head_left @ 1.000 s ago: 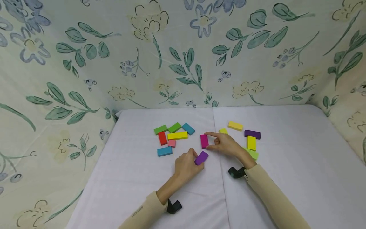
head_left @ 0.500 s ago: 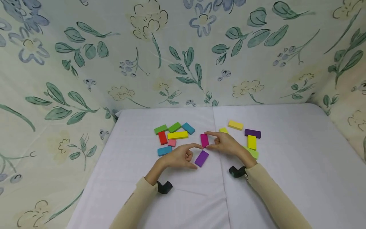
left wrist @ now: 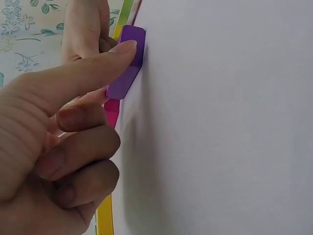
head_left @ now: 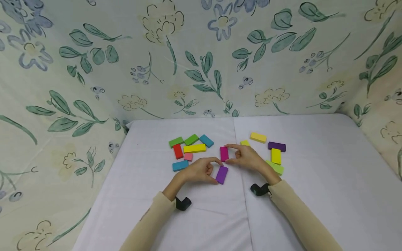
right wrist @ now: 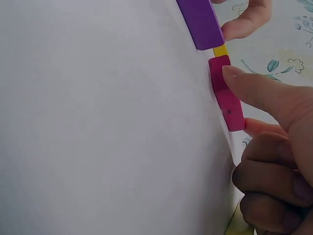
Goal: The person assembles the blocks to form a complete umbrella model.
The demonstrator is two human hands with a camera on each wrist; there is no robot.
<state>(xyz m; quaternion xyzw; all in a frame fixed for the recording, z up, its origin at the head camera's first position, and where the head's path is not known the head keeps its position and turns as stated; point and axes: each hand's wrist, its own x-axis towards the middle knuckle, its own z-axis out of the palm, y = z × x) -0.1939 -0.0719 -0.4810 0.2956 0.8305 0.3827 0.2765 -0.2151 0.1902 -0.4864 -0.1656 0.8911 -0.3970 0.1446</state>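
Observation:
Between the thumb and index finger of my left hand (head_left: pixel 198 170) a purple block (head_left: pixel 222 175) is pinched by its two ends, slightly slanted on the white cloth. In the left wrist view the thumb presses on the near end of that purple block (left wrist: pixel 128 73), and the other fingers are curled in. My right hand (head_left: pixel 248 157) pinches a magenta block (head_left: pixel 224 154) the same way, thumb at the near end and index at the far end. The magenta block (right wrist: pixel 228 100) lies just beyond the purple one, their ends close together.
Left of the hands lies a group of blocks: two green, two blue, a red (head_left: pixel 178 151), a long yellow (head_left: pixel 194 148) and a small pink one (head_left: pixel 188 157). To the right are yellow blocks (head_left: pixel 276 156), a dark purple (head_left: pixel 277 146) and a lime one (head_left: pixel 277 168). Floral cloth (head_left: pixel 188 69) hangs behind.
The left hand lets go of the purple block, shifts left with fingers spread, then takes it again by its ends. The block now stands straighter in line with the magenta one. The right hand stays put.

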